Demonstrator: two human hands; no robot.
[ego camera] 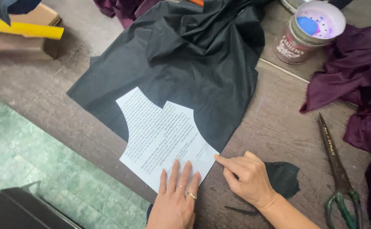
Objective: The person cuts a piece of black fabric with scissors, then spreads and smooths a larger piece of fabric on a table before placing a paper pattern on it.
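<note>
The paper pattern piece, white with lines of print and a curved cut-out along its left edge, is lying flat on the black fabric near the front edge of the bench. The left hand is pressing down on the pattern's lower corner, fingers stretched out flat and together, grasping nothing, rings showing on two fingers. The right hand is sitting just beside it, loosely curled with the forefinger extended, its tip touching the pattern's right corner where paper meets the fabric edge; it is holding nothing either.

The black fabric is spreading up and away from the hands, smooth under the paper and bunching into folds at the top. A small black fabric scrap is lying just right of the right hand. Further right, a pair of long, dark scissors with green handles is resting on the bench, closed, well clear of the pattern. Dark purple cloth is heaping along the right side. At upper right a round tin is standing with a pale lid showing a blue patch, its wall brownish-red with a label. At upper left a yellow ruler is lying across a cardboard box.
</note>
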